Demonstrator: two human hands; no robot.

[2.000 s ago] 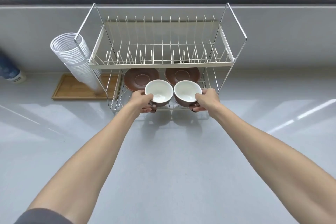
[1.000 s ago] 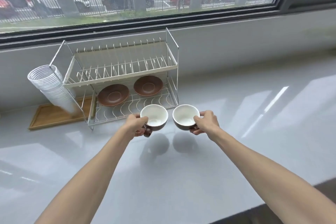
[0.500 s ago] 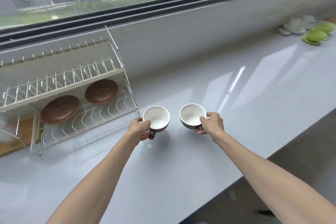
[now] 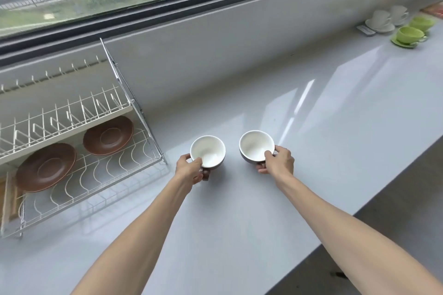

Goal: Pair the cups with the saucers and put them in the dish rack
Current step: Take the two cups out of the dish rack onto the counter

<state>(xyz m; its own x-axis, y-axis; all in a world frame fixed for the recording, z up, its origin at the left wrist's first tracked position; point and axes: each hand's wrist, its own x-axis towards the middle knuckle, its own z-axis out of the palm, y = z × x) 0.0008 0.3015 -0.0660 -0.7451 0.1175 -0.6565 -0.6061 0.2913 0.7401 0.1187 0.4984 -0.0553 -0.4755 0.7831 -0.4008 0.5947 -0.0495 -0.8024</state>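
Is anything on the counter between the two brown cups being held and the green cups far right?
No. In the head view, only bare counter separates the held cups from the green cups.

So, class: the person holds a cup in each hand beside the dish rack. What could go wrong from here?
1. Each hand, left hand and right hand, pinches only one side of its cup; either might tip or slip.
2. The brown saucers lie under the low upper shelf of the dish rack; a cup could knock its wires going in.
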